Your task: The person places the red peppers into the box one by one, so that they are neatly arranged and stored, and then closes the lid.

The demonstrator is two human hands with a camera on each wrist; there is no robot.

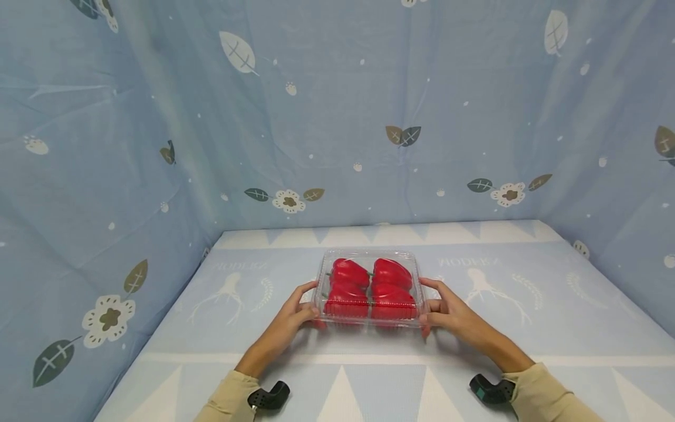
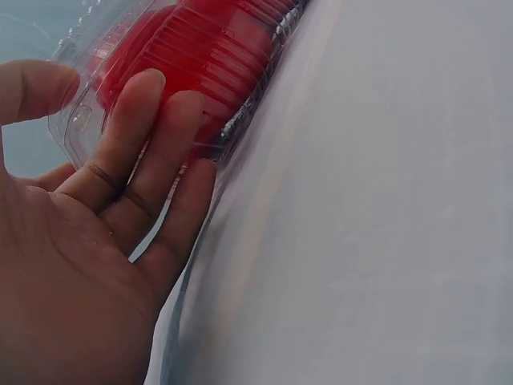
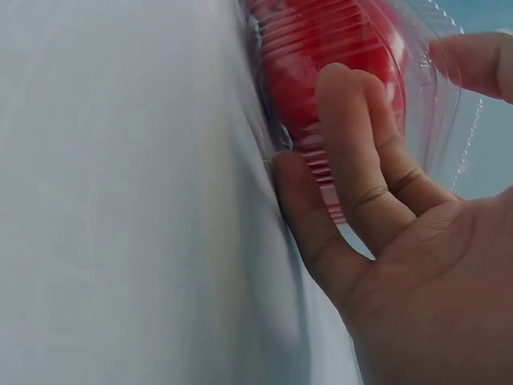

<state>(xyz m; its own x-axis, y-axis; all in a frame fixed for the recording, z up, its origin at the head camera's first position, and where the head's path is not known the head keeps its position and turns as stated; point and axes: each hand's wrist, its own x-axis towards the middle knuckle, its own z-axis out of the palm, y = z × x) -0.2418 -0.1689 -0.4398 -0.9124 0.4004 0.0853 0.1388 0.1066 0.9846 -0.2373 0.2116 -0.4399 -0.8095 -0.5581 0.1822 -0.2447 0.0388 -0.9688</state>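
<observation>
A clear plastic clamshell box (image 1: 369, 321) with several red bell peppers (image 1: 391, 274) inside lies on the table in the middle of the head view, its lid down. My left hand (image 1: 292, 313) grips its left side, thumb at the near corner. On the opposite side my right hand (image 1: 448, 308) holds it the same way. The left wrist view shows fingertips (image 2: 144, 88) against the box's ribbed wall, thumb at the rim. In the right wrist view, fingers (image 3: 345, 120) press the ribbed wall low down, close to the tabletop.
A pale blue and white patterned cloth (image 1: 337, 346) covers the table. Blue fabric with leaves and flowers (image 1: 337, 117) hangs behind and along both sides. Near each cuff sits a black wrist device (image 1: 270, 396), low in the head view.
</observation>
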